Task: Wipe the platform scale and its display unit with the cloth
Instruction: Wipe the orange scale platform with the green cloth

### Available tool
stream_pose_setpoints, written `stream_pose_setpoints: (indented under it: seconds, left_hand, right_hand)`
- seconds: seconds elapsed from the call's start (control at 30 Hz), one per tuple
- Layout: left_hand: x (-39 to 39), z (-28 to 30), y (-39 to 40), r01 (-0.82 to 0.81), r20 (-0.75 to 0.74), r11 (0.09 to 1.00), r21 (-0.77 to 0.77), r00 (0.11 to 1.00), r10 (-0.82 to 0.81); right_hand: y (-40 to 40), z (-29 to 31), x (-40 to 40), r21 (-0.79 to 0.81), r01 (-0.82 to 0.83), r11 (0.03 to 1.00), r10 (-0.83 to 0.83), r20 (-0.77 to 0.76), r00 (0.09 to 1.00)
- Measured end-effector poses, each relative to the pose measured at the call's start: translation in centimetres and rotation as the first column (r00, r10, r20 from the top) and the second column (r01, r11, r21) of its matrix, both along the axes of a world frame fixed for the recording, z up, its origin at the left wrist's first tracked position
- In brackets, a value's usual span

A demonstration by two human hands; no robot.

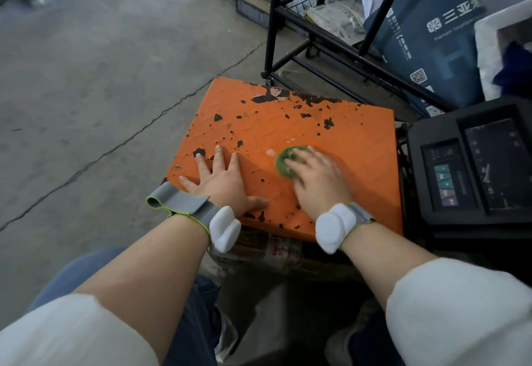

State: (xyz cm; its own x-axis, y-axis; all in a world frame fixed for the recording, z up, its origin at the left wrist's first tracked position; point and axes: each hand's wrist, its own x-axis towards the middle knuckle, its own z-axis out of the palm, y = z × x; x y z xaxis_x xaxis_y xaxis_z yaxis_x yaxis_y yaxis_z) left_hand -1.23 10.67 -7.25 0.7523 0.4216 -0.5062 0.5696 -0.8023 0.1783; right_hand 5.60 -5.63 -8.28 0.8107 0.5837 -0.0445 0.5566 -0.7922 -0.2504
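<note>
The platform scale (331,124) lies on the floor, its orange top chipped with black patches. My left hand (224,178) rests flat on the near left part of the platform, fingers spread. My right hand (316,181) presses a bunched green cloth (283,164) onto the platform's middle right; the fingers lie over the cloth and hide most of it. The black display unit (472,164), with a dark screen and small coloured keys, lies flat just right of the platform.
A black metal rack (290,14) with a wire basket stands behind the platform. A dark blue printed bag (431,37) leans at the back right beside a white foam box (486,49). Bare concrete floor (100,78) stretches to the left.
</note>
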Motion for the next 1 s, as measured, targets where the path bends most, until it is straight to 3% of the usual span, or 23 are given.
stream_pose_setpoints:
  seconds: [0.1,0.13,0.2,0.3,0.37,0.47,0.57,0.63,0.7,0.8,0.87,0.97,1.0]
  left_hand:
    - [-0.1,0.0,0.1,0.005,0.0,1.0,-0.001,1.0,-0.005]
    - [0.0,0.0,0.1,0.005,-0.001,1.0,-0.002,1.0,-0.005]
    - [0.1,0.1,0.1,-0.001,-0.007,1.0,-0.01,1.0,0.001]
    - [0.5,0.2,0.0,-0.007,-0.007,1.0,-0.017,1.0,0.007]
    - [0.4,0.3,0.0,-0.006,-0.005,1.0,-0.017,1.0,0.006]
    - [0.1,0.3,0.1,0.011,-0.005,1.0,-0.019,1.0,-0.011]
    - [0.1,0.2,0.2,0.01,-0.009,1.0,-0.013,1.0,-0.011]
    - [0.3,0.2,0.1,0.0,-0.016,1.0,-0.021,1.0,0.0]
    - [0.7,0.3,0.0,-0.016,-0.021,0.999,-0.031,1.0,0.015]
    - [0.7,0.3,0.0,-0.017,-0.019,1.0,-0.026,1.0,0.016]
    - [0.5,0.2,0.1,-0.003,-0.011,1.0,-0.024,1.0,0.003]
    - [0.3,0.2,0.1,0.009,-0.012,1.0,-0.025,1.0,-0.009]
    - [0.3,0.2,0.2,0.004,-0.017,1.0,-0.024,1.0,-0.004]
  right_hand:
    - [-0.5,0.6,3.0,-0.01,0.297,0.955,-0.297,-0.024,0.954]
    - [-0.2,0.7,3.1,-0.013,0.328,0.945,-0.328,-0.029,0.944]
    - [1.0,0.9,1.7,-0.032,0.218,0.975,-0.22,-0.052,0.974]
    - [2.4,0.6,-1.7,0.031,-0.098,0.995,0.1,-0.063,0.993]
    - [2.1,0.4,-1.2,0.013,-0.137,0.99,0.137,-0.041,0.99]
    - [0.3,0.3,2.7,-0.051,0.139,0.989,-0.141,-0.023,0.99]
    - [-1.0,0.5,4.5,-0.041,0.377,0.925,-0.378,-0.02,0.926]
    - [0.1,0.8,2.8,-0.044,0.288,0.957,-0.289,-0.025,0.957]
    - [1.3,0.9,-0.3,-0.003,0.052,0.999,-0.052,-0.037,0.998]
    - [1.1,1.1,-2.1,0.026,-0.142,0.99,0.143,-0.041,0.989]
    - [-0.1,0.8,0.6,-0.019,-0.014,1.0,0.013,-0.04,0.999]
    - [-1.1,1.2,4.4,-0.024,0.333,0.943,-0.333,-0.088,0.939]
    - [-0.4,1.3,4.4,-0.036,0.348,0.937,-0.35,-0.081,0.933]
